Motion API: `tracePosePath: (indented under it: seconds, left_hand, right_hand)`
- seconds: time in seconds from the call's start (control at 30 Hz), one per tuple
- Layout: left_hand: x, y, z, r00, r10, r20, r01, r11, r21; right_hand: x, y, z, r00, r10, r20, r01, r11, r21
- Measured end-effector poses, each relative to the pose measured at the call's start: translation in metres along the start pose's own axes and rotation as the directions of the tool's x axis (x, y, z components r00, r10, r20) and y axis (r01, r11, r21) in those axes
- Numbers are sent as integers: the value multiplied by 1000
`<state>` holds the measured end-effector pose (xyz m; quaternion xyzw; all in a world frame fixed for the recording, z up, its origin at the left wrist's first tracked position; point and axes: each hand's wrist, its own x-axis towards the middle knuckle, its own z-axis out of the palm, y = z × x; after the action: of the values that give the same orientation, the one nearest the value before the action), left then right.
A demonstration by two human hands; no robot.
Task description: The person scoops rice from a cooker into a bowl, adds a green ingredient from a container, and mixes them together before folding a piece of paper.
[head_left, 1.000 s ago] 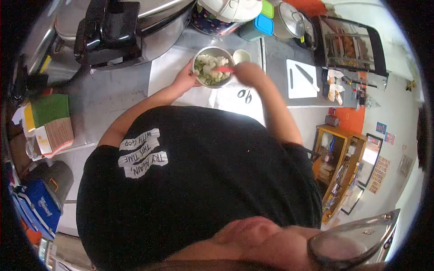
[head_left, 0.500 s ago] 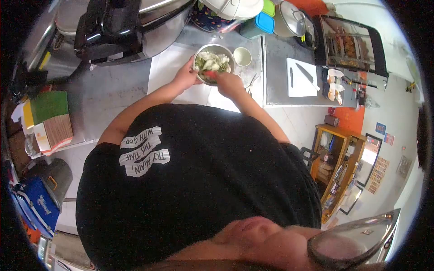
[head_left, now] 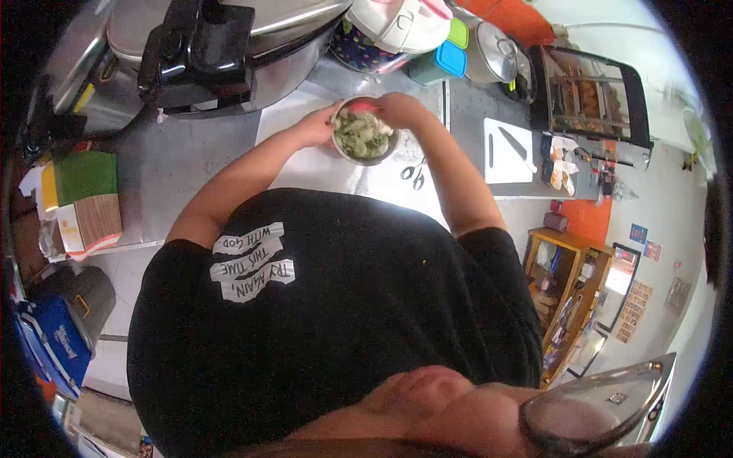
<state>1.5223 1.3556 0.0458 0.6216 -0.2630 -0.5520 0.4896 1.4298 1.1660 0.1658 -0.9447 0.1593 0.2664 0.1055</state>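
My left hand (head_left: 315, 127) grips the left rim of a metal mixing bowl (head_left: 369, 161). In the bowl lies a chunky mixture (head_left: 359, 136) of pale green and white pieces with darker green bits. My right hand (head_left: 402, 112) is closed at the bowl's far right side, around the handle of a red utensil that looks like a spatula (head_left: 364, 104). Its red head is in the bowl against the far edge; the handle is mostly hidden by the fingers. Black-handled scissors (head_left: 412, 177) lie on the white sheet just right of the bowl.
A large pressure cooker (head_left: 267, 72) stands at the back left, with a lidded pot (head_left: 370, 47) and a blue-lidded container (head_left: 449, 61) along the back. To the right are a white cutting board (head_left: 504, 169) with a knife (head_left: 513, 143) and a glass display case (head_left: 588, 88).
My right hand has moved from the bowl's near side to its far side, taking the red utensil along. The mixture now looks greener. The pale cup is hidden and the scissors' handles show.
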Motion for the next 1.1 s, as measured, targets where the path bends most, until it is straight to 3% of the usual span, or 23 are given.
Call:
tracePosePath:
  seconds: [0.07,0.1,0.17,0.2,0.27,0.3,0.37,0.53,0.57,0.67,0.7,0.77,0.87,0.9,0.93,1.03,1.07,1.1]
  left_hand:
    - [15,-13,-7,984,158,82,-155,987,-43]
    - [16,-12,-11,985,154,77,-151,988,-44]
    - [8,8,-19,977,204,70,-213,964,159]
    - [8,11,-22,973,218,71,-229,947,227]
    - [20,8,-25,919,394,-15,-290,702,650]
    - [21,8,-24,918,396,-18,-292,707,645]
    - [9,26,-19,933,345,-107,-199,739,644]
    - [5,42,-16,946,318,-67,-184,694,696]
    - [6,48,-17,957,283,-55,-155,666,730]
    - [14,45,-16,951,305,-54,-164,644,748]
    - [15,49,-17,944,326,-59,-173,637,751]
    - [18,57,-18,961,274,-28,-154,620,769]
    - [25,59,-19,971,238,20,-155,564,811]
    - [38,48,-17,957,280,72,-206,488,848]
    - [48,43,-19,937,326,123,-255,402,879]
    - [51,53,-22,939,307,154,-287,453,844]
    - [49,59,-21,938,311,154,-288,452,844]
    - [47,66,-20,936,307,175,-294,404,866]
  right_hand:
    - [0,-28,-9,944,-329,32,331,938,-104]
    - [-5,-34,-13,942,-335,34,337,936,-102]
    - [-14,-44,-15,948,-293,126,318,903,-290]
    - [-21,-37,-12,948,-293,127,318,905,-283]
    - [-37,-18,-5,937,-318,144,349,844,-406]
    - [-45,-14,1,937,-316,151,350,842,-410]
    - [-69,-13,15,971,-140,196,210,891,-402]
    - [-73,-32,81,996,-87,27,90,976,-200]
    - [-63,-34,81,996,-79,-33,72,982,-176]
    - [-61,-31,26,998,-47,28,52,982,-182]
    - [-62,-22,30,999,-33,-41,26,986,-167]
    - [-95,-49,-5,996,89,33,-84,989,-119]
    - [-86,-51,75,995,90,53,-86,994,-69]
    - [-82,-59,84,993,118,-24,-119,992,-36]
    - [-75,-60,78,992,127,-10,-127,992,-18]
    - [-63,-40,30,992,25,121,-19,999,-48]
    - [-61,-30,24,995,25,100,-15,995,-99]
    - [-60,-14,28,995,62,78,-60,998,-31]
